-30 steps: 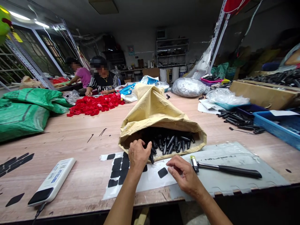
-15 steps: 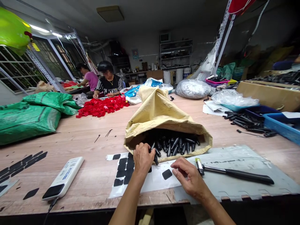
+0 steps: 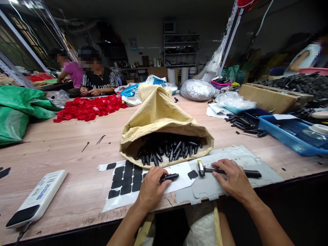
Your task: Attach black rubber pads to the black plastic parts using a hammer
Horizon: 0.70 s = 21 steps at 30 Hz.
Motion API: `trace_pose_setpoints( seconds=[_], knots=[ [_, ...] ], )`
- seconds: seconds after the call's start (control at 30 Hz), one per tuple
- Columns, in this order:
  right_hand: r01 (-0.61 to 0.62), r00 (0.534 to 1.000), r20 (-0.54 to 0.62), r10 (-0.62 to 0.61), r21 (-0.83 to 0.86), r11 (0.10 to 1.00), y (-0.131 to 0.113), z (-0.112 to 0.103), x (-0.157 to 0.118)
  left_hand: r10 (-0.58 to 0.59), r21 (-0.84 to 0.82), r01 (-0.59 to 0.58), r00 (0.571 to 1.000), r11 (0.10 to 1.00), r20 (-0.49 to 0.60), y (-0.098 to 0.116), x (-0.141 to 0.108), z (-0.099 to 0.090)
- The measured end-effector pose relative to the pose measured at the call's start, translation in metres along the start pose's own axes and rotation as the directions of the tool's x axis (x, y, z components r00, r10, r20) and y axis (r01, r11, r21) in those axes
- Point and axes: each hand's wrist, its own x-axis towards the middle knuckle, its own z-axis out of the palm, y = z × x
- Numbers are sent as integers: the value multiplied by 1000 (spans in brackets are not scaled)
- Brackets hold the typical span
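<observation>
Between the thumb and fingers of my left hand [image 3: 153,184] is a black cylinder [image 3: 171,177], held just in front of a yellow sack [image 3: 164,118]. The sack's mouth faces me, with several black cylinders [image 3: 176,150] inside. My right hand [image 3: 233,174] is over the handle of a hammer [image 3: 252,173], thumb and fingers around the shaft. The hammer lies on a grey sheet [image 3: 266,167], its head near a single black square [image 3: 192,174]. A white sheet [image 3: 109,203] with rows of black squares lies partly behind my left hand.
A white power bank [image 3: 42,194] with a cable lies at the left. Farther back are red pieces [image 3: 89,107] and a green sack [image 3: 12,116]. At the right stand a blue tray [image 3: 289,136] and black parts [image 3: 243,123]. Two people sit at the back left, another at the far right.
My left hand has come out of the sack's mouth with a black cylinder. My right hand has moved right, onto the hammer. The view has turned to the right.
</observation>
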Motion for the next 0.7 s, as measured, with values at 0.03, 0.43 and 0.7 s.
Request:
trace_pose_setpoints(
  seconds=[0.03,0.43,0.7],
  knots=[
    [3,1000,27,-2,-15,1000,5,2,-2,4,-1,-4,1000,1000,-3,-1,0,3],
    [27,992,-124,-11,129,991,-44,-9,-9,50,-50,-50,999,998,-10,-6,4,7],
    [-4,995,-97,30,254,967,-123,3,-18,-7,-61,7,1000,998,-4,-5,4,8]
  ],
)
